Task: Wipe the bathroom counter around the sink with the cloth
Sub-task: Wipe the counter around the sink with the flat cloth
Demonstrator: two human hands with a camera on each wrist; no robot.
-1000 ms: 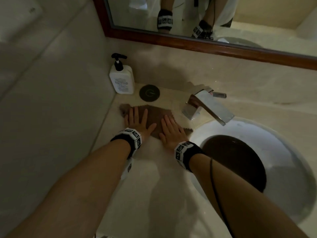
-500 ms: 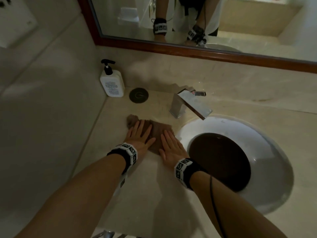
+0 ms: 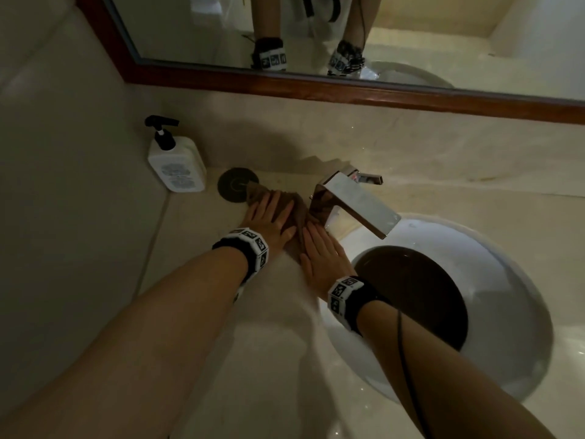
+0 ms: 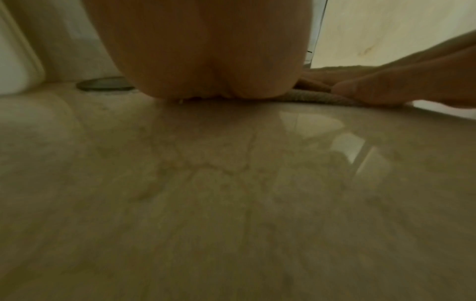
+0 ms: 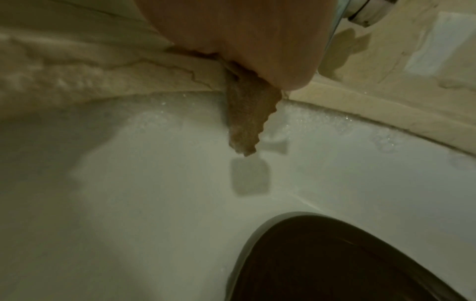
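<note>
A brown cloth (image 3: 296, 208) lies on the beige marble counter (image 3: 196, 242), left of the round white sink (image 3: 512, 274). It sits between a black disc and the faucet base. My left hand (image 3: 269, 210) presses flat on the cloth's left part. My right hand (image 3: 318, 248) lies flat on its near right part, beside the sink rim. The left wrist view shows my palm heel (image 4: 206, 61) on the cloth (image 4: 322, 97), with the other hand's fingers (image 4: 386, 89) beside it. In the right wrist view a scalloped corner of the cloth (image 5: 247, 118) hangs over the rim into the basin.
A chrome faucet (image 3: 354, 201) juts over the sink just right of the hands. A white pump bottle (image 3: 175, 166) stands in the back left corner next to the black disc (image 3: 235, 183). A wood-framed mirror (image 3: 316, 83) hangs above. A dark stopper (image 3: 421, 296) fills the basin's bottom.
Both hands have slid the cloth away from me toward the back wall. It now reaches the black disc and the faucet base, and looks more bunched.
</note>
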